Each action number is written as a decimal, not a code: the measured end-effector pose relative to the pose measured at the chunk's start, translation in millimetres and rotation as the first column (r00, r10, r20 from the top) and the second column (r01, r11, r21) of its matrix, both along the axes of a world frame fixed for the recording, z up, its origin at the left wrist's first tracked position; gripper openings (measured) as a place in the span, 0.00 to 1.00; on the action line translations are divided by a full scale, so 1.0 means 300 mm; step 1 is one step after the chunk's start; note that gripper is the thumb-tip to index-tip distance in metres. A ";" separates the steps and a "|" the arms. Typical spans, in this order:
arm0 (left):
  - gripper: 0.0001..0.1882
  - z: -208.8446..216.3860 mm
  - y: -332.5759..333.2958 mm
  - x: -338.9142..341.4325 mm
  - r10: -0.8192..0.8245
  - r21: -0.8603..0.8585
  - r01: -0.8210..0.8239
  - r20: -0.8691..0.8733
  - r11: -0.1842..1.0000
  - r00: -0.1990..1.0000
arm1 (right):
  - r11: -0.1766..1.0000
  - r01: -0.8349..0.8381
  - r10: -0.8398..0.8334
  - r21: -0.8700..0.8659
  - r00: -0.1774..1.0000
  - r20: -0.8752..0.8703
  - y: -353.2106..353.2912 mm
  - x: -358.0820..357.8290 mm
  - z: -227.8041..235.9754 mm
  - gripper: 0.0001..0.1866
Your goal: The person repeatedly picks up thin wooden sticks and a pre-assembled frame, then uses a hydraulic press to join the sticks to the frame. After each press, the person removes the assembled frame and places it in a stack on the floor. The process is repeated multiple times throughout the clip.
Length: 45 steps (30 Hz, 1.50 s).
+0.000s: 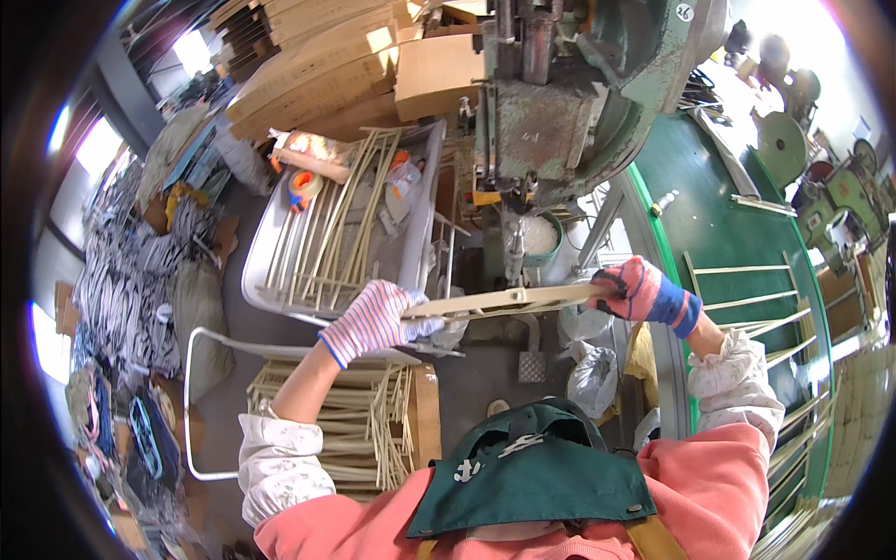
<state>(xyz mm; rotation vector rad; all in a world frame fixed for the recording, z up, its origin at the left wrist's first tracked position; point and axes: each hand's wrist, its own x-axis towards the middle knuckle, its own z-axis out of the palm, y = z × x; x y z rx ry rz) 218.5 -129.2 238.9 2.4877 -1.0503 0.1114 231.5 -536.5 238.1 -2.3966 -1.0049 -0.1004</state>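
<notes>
A long beige piece [513,300], looking like narrow bars joined together, stretches level between my hands. My left hand [375,322], in a striped glove, is closed on its left end. The right end is gripped by my right hand [639,293], in a pink and blue glove. Just behind the middle of the piece stands the lower tool of a green press [514,250]; I cannot tell whether the two touch. The worn press head [537,126] hangs above it.
At the left, a pale bin [257,266] holds beige frames and a tape roll [304,184]. Below it, a carton [427,411] is full of similar bars. More frames [744,271] lie on a green conveyor [691,215] at the right. A foot pedal [531,366] sits below the press.
</notes>
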 end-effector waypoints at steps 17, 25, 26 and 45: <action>0.30 -0.179 -0.519 -0.813 0.612 -0.554 -0.517 -0.016 0.653 0.790 | 0.861 0.013 0.255 0.509 0.854 -0.453 0.122 -0.376 0.028 0.21; 0.18 -0.290 -0.155 -0.739 0.832 -0.579 -0.657 0.070 0.483 0.550 | 0.687 0.647 -0.074 0.330 0.514 -0.855 0.248 -0.491 0.117 0.41; 0.16 -0.315 -0.082 -0.726 0.854 -0.500 -0.716 0.101 0.487 0.511 | 0.896 0.161 0.109 0.414 0.824 -0.556 0.310 -0.520 0.117 0.48; 0.10 -1.408 1.270 -0.275 0.678 0.720 -0.362 -0.202 0.592 0.707 | 0.720 0.689 0.487 0.076 -0.425 -0.763 1.638 -0.584 -1.510 0.17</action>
